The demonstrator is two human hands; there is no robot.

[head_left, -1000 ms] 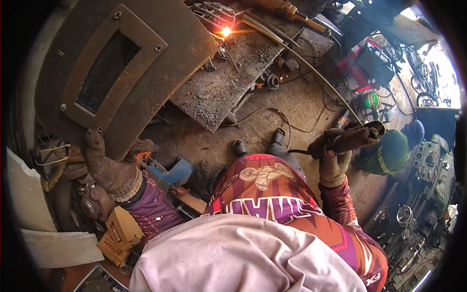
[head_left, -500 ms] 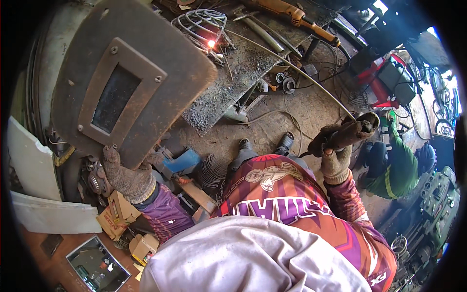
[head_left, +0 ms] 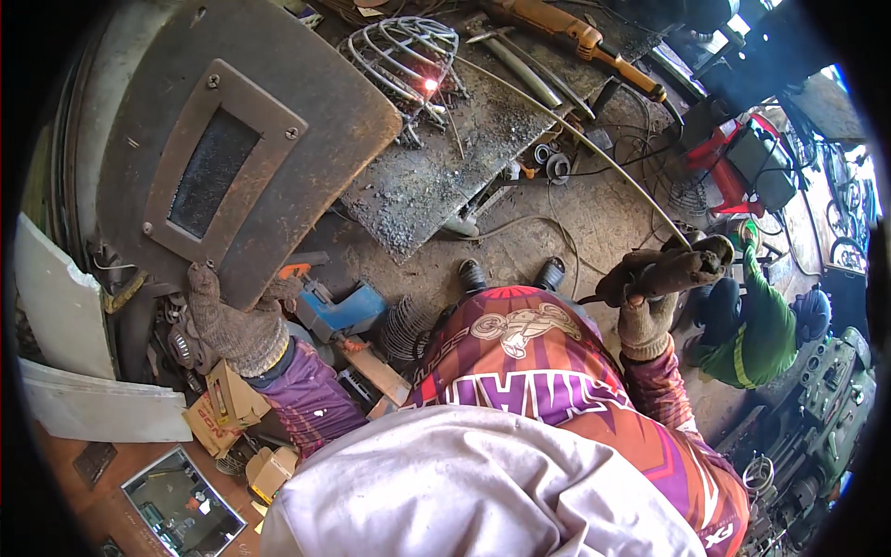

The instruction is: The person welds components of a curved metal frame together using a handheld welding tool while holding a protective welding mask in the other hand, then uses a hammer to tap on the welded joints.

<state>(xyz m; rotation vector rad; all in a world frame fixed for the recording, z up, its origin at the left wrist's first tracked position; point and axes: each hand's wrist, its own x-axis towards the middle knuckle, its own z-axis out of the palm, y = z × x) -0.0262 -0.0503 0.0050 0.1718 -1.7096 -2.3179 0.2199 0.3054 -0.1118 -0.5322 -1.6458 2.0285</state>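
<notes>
My gloved left hand point(head_left: 237, 325) grips the lower edge of a brown welding shield point(head_left: 306, 102) with a dark viewing window point(head_left: 215, 174). My gloved right hand point(head_left: 647, 323) is closed round the handle of a dark, worn electrode holder point(head_left: 664, 276). From its jaws a long thin welding rod point(head_left: 575, 133) runs up and left to a domed cage of silvery metal bars point(head_left: 397, 58). A bright arc spot point(head_left: 431, 84) glows at the rod's far end, on the cage. The cage rests on a grimy metal table point(head_left: 418, 200) strewn with grit.
A hammer point(head_left: 520, 65) and an orange angle grinder point(head_left: 557, 28) lie at the table's far side. Cables point(head_left: 557, 218) trail over the floor. A person in green point(head_left: 766, 325) crouches at right, near a red-framed machine point(head_left: 729, 167). Cardboard boxes point(head_left: 227, 399) stand at lower left.
The cage, table and arc spot appear slightly further right and lower in view. The shield sits slightly further left. Both hands keep their holds, and the arc still glows.
</notes>
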